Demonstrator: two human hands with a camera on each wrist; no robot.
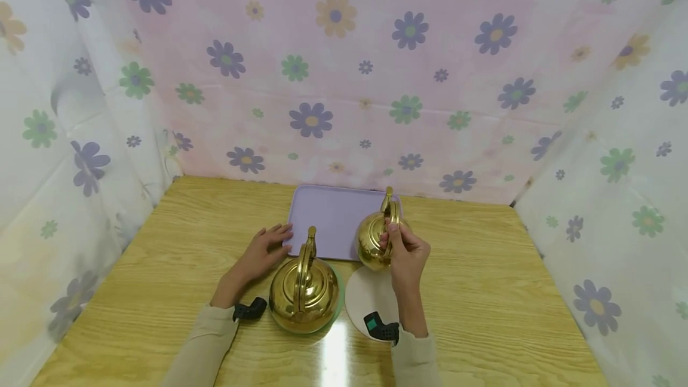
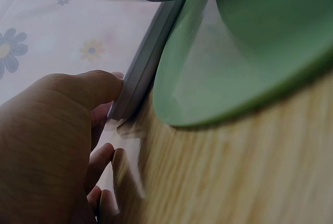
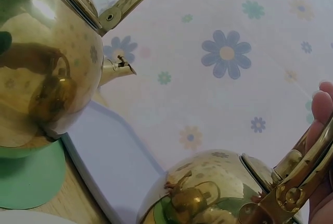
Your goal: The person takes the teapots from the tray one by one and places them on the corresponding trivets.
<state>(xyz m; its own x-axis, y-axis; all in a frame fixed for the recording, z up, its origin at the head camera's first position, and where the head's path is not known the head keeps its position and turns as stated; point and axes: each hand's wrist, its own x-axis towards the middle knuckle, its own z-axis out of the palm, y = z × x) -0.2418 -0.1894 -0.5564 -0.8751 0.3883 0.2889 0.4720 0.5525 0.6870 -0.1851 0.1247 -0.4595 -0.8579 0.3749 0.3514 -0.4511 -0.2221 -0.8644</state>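
Observation:
My right hand (image 1: 411,254) grips the handle of the smaller gold kettle (image 1: 369,242), which is over the right part of the lilac tray (image 1: 328,217); whether its base touches the tray is hidden. In the right wrist view, that kettle (image 3: 208,193) shows at the bottom, fingers round its handle. My left hand (image 1: 262,255) lies at the tray's left edge, fingers loosely extended. In the left wrist view, the thumb touches the tray's rim (image 2: 136,73). Close to that hand, a larger gold kettle (image 1: 287,294) stands on a green round mat (image 1: 340,303), its handle upright.
A pale round mat (image 1: 368,294) lies right of the larger kettle, partly beneath my right wrist. Flowered cloth (image 1: 344,76) hangs behind the wooden table (image 1: 484,291) and along both sides. The tray sits close to the back cloth.

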